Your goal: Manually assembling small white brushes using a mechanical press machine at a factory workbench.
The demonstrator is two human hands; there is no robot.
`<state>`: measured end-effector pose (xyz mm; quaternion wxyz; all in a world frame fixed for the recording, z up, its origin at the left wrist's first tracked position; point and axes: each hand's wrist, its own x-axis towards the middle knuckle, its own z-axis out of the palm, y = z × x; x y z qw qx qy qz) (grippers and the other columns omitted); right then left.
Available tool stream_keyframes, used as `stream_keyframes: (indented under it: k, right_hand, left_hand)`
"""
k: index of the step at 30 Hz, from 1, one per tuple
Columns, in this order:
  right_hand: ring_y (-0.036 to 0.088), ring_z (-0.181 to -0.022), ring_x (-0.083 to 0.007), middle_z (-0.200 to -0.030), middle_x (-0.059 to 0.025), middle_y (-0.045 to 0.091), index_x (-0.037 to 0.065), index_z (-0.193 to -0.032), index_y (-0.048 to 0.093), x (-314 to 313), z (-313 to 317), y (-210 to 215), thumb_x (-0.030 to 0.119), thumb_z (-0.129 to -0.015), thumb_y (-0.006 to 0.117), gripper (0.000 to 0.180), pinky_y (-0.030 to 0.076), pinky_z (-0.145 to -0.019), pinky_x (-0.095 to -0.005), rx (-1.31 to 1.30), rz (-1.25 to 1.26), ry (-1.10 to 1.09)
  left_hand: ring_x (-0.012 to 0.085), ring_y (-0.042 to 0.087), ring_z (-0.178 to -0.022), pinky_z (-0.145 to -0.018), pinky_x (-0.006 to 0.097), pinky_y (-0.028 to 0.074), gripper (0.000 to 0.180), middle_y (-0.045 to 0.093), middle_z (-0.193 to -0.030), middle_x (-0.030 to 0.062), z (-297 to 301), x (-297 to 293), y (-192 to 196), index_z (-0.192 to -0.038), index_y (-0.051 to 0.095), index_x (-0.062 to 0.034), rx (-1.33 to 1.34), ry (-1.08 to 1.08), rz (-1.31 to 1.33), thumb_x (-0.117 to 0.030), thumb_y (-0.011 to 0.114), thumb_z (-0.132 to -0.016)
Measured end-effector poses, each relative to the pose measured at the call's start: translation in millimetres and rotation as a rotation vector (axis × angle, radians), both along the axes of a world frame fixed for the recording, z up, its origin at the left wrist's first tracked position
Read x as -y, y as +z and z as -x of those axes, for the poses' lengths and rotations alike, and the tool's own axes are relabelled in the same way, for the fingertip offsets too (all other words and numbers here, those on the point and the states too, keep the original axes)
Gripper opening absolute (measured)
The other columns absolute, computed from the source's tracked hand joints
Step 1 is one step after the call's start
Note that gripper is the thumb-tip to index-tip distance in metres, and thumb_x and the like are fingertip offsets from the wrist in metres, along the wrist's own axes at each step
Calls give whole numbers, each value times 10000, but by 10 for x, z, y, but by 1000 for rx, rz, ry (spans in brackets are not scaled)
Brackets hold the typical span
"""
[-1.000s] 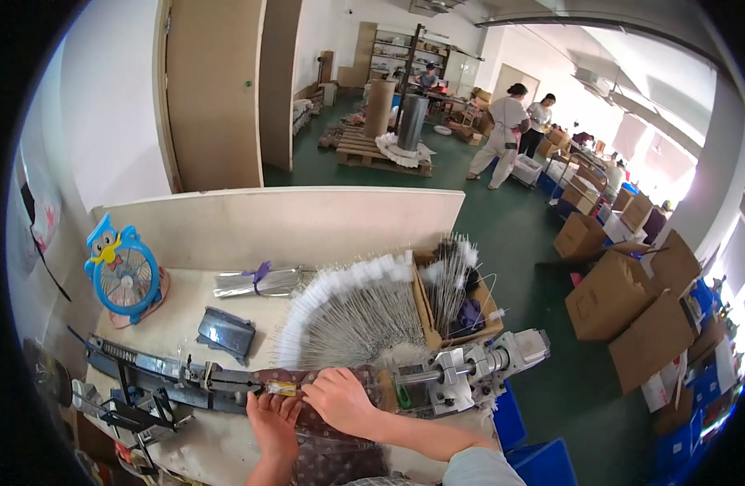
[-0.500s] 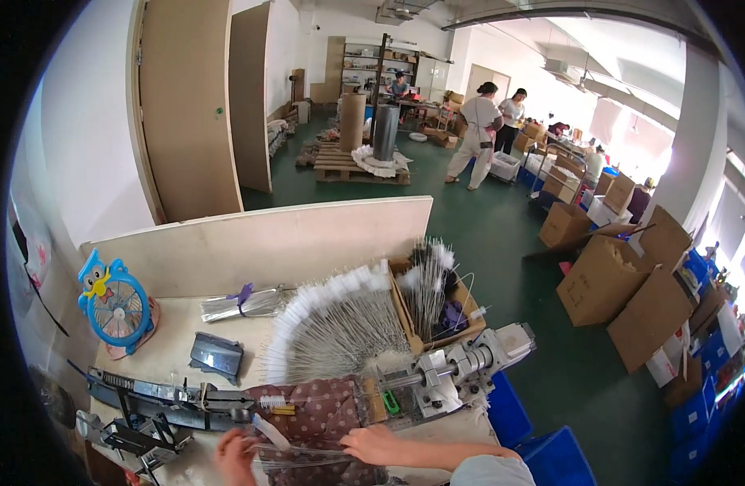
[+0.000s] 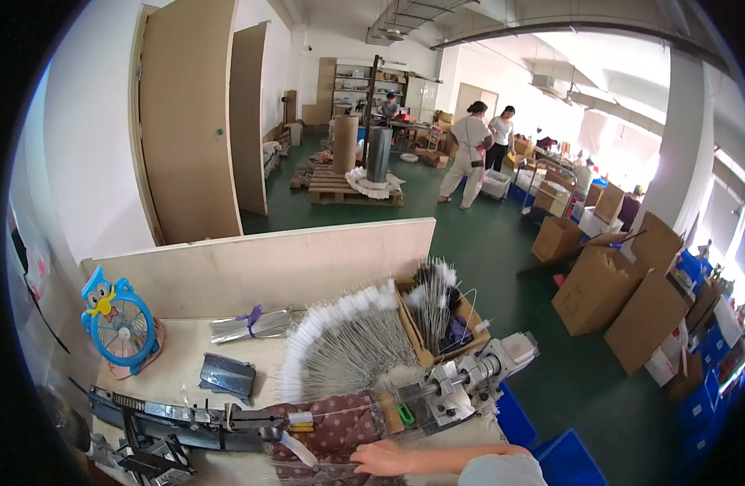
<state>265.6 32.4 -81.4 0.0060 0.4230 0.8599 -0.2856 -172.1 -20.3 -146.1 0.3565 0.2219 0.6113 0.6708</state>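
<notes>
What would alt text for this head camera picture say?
A person's right hand rests on patterned cloth at a workbench, beside a fan of thin white-tipped wire brushes and a small grey machine; boxes fill the workshop behind.

- The machine (image 3: pixel 461 385) at the bench edge is made of grey metal, with a dull, brushed look.
- A matt cloth (image 3: pixel 336 429), dark red with small pale dots, is draped below it, close to the right hand (image 3: pixel 380 459).
- The fanned brushes (image 3: pixel 344 348) are formed of thin shiny wire, tipped with white fluffy fibre.
- The box (image 3: pixel 457 320) holding more brushes is made of plain brown cardboard.
- The back panel (image 3: pixel 259 267) is seen as pale, smooth, unpainted wood.
- The small fan (image 3: pixel 117 324) is moulded in glossy blue plastic.
- The long bar (image 3: pixel 178 417) is finished in dark, slightly glossy plastic or metal.
- The bundle (image 3: pixel 247 324) is wrapped in reflective silvery film.
</notes>
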Motion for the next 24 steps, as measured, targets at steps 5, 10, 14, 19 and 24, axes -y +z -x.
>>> stream_keyframes:
  k: [5,10,14,19,24]
  right_hand:
    - [604,-825,-333,-895,-101,561,70,-924,541,51,54,-168,223,-826,593,189,489,-661,-445,-33,-84,-14]
    - [604,-824,-341,-888,-99,572,71,-921,537,-5,-57,-230,204,-827,584,170,484,-661,-451,-103,-50,-55]
    - [607,-822,-370,-872,-149,607,47,-908,530,19,-20,-197,203,-846,564,172,480,-667,-464,-107,20,-100]
    - [603,-836,-404,-859,-210,621,14,-916,520,38,-70,-167,195,-859,536,191,475,-676,-482,-103,19,-139]
    - [582,-897,-397,-926,-171,603,56,-969,549,31,-150,-292,158,-841,529,164,473,-704,-453,-245,122,-152]
  left_hand:
    - [263,570,-968,-802,362,473,389,581,-1147,101,-185,40,-19,-1244,490,-44,367,90,35,-229,510,-903]
    - [270,568,-973,-812,368,470,402,577,-1153,100,-520,-28,81,-1256,482,-47,689,155,94,-247,501,-908]
    - [252,571,-894,-770,358,464,379,596,-1046,82,-1600,-55,721,-1175,532,-56,518,-210,87,-332,459,-925]
    - [161,572,-770,-680,325,494,187,565,-849,48,-2339,-596,905,-1001,528,-71,552,-476,268,-149,557,-834]
    - [141,568,-671,-693,271,484,156,558,-722,46,-2171,-591,1703,-870,558,-44,1386,-692,-26,-198,576,-851]
